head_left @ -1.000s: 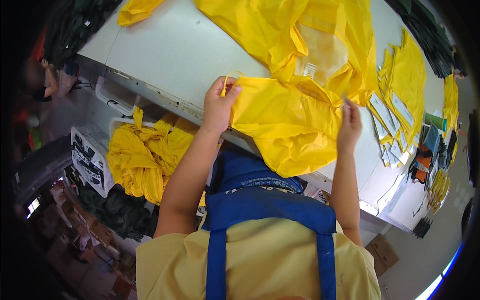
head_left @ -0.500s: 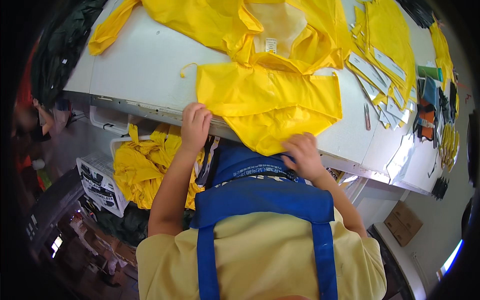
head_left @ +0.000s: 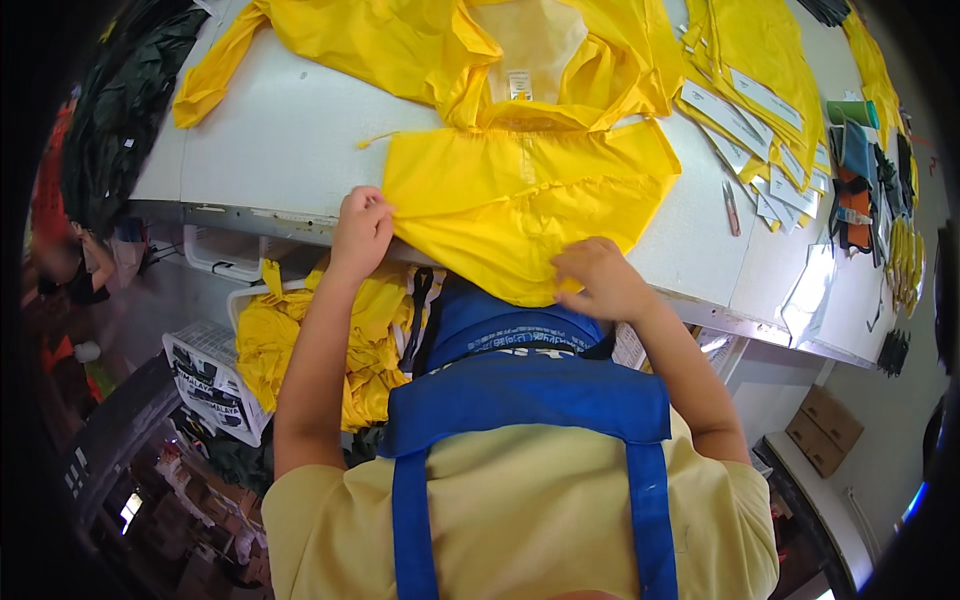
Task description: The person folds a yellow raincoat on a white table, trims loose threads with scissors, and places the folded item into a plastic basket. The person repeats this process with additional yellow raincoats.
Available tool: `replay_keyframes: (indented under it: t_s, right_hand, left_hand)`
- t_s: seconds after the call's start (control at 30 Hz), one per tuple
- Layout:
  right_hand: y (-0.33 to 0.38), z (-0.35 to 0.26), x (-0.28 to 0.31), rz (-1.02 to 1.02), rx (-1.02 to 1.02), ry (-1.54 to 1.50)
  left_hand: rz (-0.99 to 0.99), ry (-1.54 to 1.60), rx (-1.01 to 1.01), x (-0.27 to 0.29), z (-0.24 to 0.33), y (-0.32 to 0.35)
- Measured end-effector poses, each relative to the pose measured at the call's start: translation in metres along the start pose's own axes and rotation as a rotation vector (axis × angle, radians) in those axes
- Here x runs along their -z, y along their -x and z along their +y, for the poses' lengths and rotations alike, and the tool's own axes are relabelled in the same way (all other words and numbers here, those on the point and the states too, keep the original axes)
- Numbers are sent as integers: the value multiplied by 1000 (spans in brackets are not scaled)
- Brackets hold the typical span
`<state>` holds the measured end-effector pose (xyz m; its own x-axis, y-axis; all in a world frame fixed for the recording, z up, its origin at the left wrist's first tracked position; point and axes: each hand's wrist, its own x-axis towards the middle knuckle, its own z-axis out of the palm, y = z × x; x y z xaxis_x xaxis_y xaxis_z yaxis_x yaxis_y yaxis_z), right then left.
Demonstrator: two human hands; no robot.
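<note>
A yellow raincoat (head_left: 400,65) lies spread over the table, its paler inside and a small label showing at the neck. Its hood (head_left: 520,175) is laid flat toward me, with a lower corner hanging past the table's front edge. My left hand (head_left: 362,232) pinches the hood's left side at the table edge. Against the hood's lower right part rests my right hand (head_left: 598,282), fingers slightly bent and thumb apart, without a visible grip. A short yellow drawcord (head_left: 375,140) sticks out from the hood's upper left corner.
Yellow garments with white cards (head_left: 770,100) are piled at the right, near small snips (head_left: 732,208). Below the table at left stands a bin of crumpled yellow fabric (head_left: 300,345). Dark garments (head_left: 125,130) lie far left. A person's arm (head_left: 98,262) shows beyond.
My left hand has shifted slightly left and up, drawing the hood's left side out. My right hand has moved a little left and up over the fabric. The hood lies flatter.
</note>
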<state>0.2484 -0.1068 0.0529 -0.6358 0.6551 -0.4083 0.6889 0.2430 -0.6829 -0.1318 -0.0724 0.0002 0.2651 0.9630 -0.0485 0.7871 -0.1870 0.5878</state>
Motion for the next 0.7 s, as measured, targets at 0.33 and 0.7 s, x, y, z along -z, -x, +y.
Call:
replay_keyframes:
  t_s: [0.33,0.7]
  right_hand:
    - [-56,-13,-44,320,-109,388]
    - [-21,46,-27,1059,-413,228]
  left_hand:
    - [419,1480,727,-31,65,9]
    - [-359,233,-61,-84,146,-70]
